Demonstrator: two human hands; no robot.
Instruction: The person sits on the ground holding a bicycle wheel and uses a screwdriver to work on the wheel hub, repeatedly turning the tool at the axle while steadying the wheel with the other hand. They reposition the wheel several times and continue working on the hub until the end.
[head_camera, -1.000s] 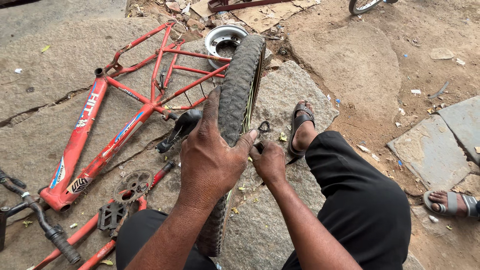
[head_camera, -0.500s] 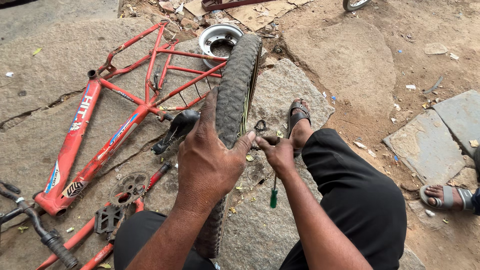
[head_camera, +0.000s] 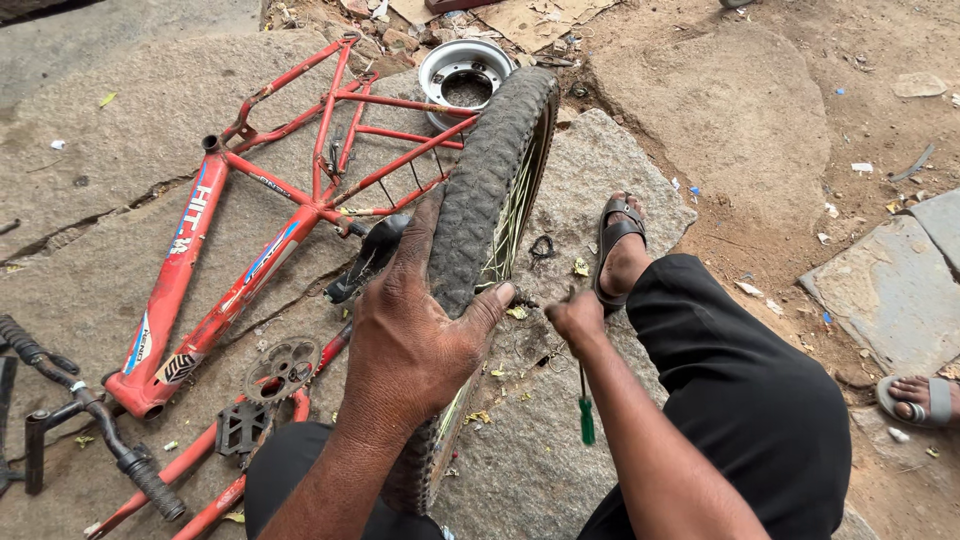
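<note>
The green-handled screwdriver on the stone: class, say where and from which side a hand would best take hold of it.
Probably by the green handle, coming from above: the screwdriver lies flat on the stone slab, handle end nearest the person. Its thin shaft runs up under the right hand, so that end is crowded.

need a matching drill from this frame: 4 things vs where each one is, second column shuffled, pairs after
Things:
1. bicycle wheel
2. red bike frame
3. green-handled screwdriver
4. metal rim

Places:
A. flat on the rock, left of the wheel
B. lying on the rock below the right hand
C. upright between the knees, left hand gripping its tyre
D. on the ground beyond the far end of the wheel

Pairs: 1-C, 2-A, 3-B, 4-D
</note>
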